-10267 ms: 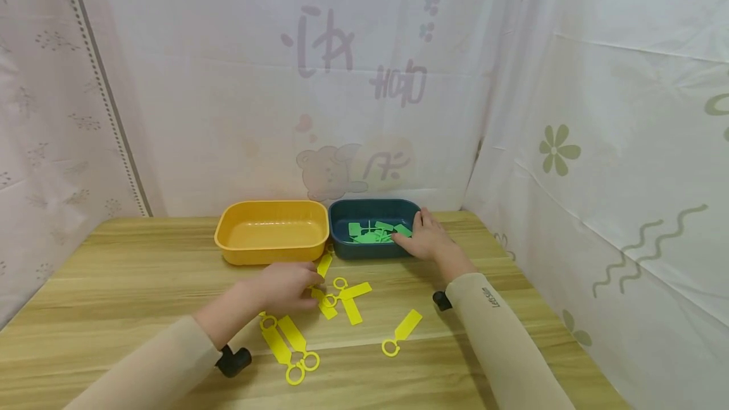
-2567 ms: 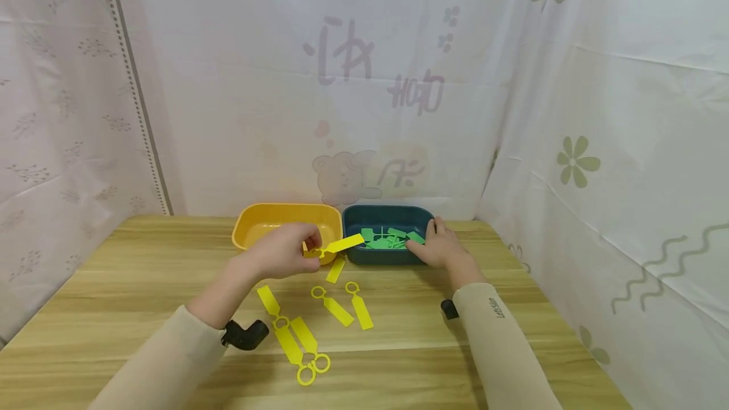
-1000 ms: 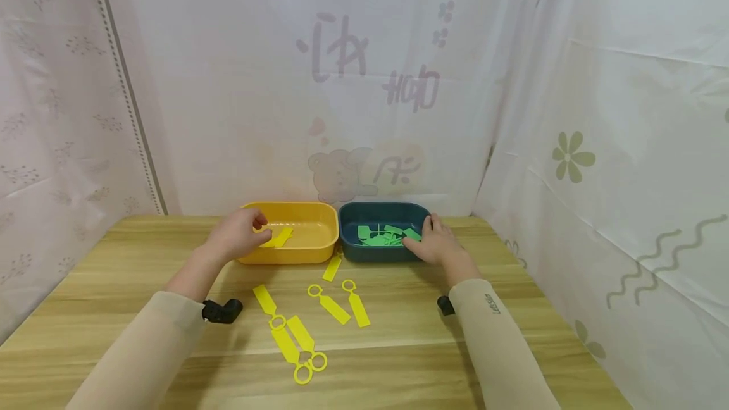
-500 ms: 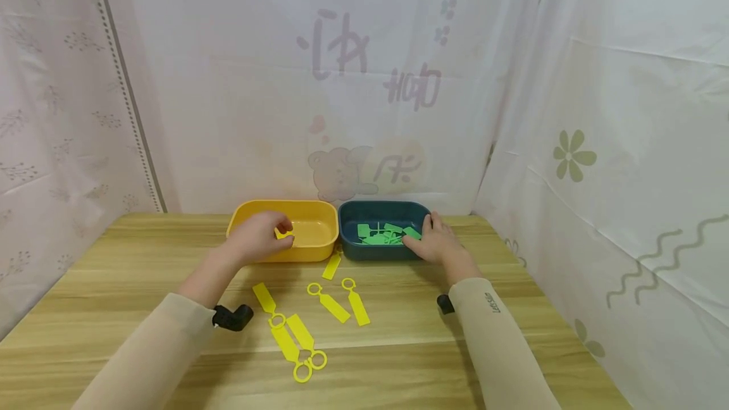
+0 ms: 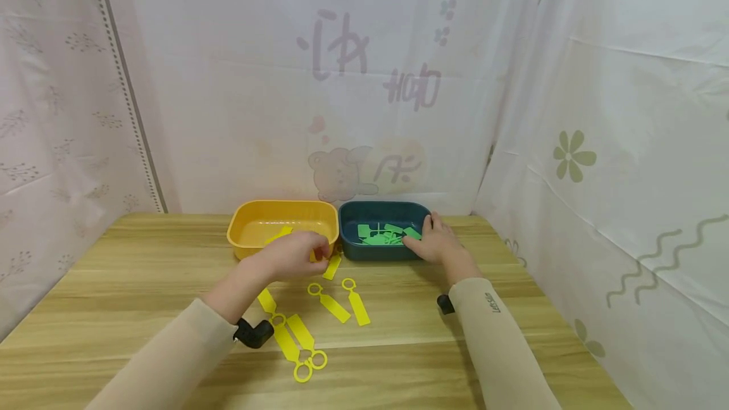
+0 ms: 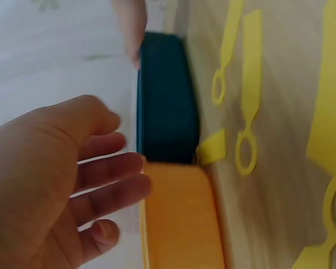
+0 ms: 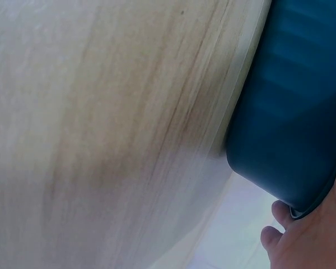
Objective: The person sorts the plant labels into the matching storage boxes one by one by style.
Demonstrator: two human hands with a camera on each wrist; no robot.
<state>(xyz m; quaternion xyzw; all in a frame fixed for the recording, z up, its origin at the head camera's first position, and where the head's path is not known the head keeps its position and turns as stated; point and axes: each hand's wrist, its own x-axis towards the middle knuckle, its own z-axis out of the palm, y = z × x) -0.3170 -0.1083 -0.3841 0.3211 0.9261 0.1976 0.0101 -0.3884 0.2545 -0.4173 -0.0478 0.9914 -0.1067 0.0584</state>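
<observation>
Now my left hand (image 5: 292, 255) has moved right in the head view, over the corner of the yellow tub (image 5: 285, 214), by a yellow ring tag (image 5: 333, 267) on the table (image 5: 398, 359). Left wrist: its bent fingers (image 6: 112, 196) are empty. Right wrist: my right hand (image 7: 311, 238) grips the blue tub (image 7: 291, 123).

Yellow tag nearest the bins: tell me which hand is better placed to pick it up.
Likely the left hand: it is empty and hovers close to that yellow tag. The right hand is farther away, holding the blue bin by its rim.
</observation>
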